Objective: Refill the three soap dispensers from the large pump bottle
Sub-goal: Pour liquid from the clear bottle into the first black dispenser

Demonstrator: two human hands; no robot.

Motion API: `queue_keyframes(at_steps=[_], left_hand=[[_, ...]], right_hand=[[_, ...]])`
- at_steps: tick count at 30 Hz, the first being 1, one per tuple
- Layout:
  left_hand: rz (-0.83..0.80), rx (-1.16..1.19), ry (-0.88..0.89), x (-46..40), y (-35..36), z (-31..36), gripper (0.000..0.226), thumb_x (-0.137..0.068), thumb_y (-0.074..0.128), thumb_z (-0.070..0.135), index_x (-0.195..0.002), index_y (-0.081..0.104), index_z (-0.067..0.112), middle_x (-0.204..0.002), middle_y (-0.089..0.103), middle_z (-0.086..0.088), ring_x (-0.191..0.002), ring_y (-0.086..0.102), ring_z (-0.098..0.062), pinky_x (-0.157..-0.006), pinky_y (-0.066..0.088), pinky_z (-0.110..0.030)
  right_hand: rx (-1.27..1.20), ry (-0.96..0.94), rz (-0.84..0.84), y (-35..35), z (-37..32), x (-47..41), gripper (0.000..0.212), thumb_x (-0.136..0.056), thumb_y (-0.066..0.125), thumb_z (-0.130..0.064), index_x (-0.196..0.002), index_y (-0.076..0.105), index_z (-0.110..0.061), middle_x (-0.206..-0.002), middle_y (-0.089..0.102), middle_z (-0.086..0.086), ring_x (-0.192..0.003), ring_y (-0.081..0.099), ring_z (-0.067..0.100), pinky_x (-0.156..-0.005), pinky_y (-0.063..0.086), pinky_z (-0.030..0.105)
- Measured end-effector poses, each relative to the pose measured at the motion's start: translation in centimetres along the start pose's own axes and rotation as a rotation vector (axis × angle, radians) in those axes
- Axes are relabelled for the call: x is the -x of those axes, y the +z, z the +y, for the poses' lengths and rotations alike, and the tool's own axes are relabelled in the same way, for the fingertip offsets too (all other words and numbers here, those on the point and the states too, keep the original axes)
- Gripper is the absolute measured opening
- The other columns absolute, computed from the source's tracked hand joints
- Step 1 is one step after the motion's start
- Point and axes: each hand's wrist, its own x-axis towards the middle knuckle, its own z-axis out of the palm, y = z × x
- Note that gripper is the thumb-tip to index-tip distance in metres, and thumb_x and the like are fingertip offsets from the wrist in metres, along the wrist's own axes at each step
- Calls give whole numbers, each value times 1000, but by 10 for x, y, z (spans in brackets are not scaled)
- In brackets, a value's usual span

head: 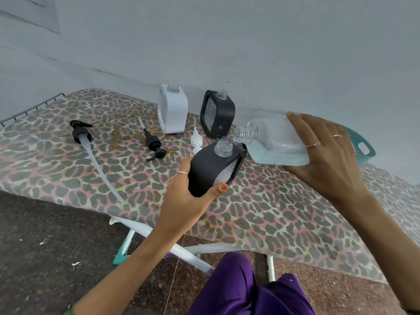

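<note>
Both hands busy: left hand (193, 196) grips black, clear-necked soap dispenser (213, 169); right hand (327, 155) tips large clear bottle of pale-blue liquid (272, 142) over its mouth.

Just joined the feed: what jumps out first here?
At centre, the right hand tips the clear large bottle over the open neck of a black dispenser held by the left hand. Behind stand a white dispenser and another black one, both uncapped.

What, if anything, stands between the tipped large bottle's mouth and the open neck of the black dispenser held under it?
Nothing visible. The large bottle in the right hand has its mouth right over the open neck of the black dispenser held by the left hand; all pumps lie aside.
</note>
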Motion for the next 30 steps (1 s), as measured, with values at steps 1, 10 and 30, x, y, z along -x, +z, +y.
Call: queue_keyframes(at_steps=[1,10,30], left_hand=[[-1,-2,3,0,0,0,51,-74,73,50,-118,48,41,-108,66,20,-103,64,-4,-83,53,-21],[-6,-14,5,-1,0,1,48,-77,73,49,-116,48,39,-108,65,22,-103,63,-2,-81,51,-15],[-57,-12,-3,-1,-2,-1,44,-79,66,54,-115,45,40,-108,65,17,-104,63,-5,-86,54,-26]], right_hand=[[0,0,2,0,0,0,79,-81,50,-57,-136,49,-1,-127,57,27,-113,55,48,-93,43,63],[9,-4,3,0,2,1,80,-82,48,-59,-137,48,-1,-128,56,27,-113,55,48,-93,43,62],[21,-18,33,2,4,0,75,-84,51,-55,-137,48,-2,-127,57,27,-112,56,48,-92,43,61]])
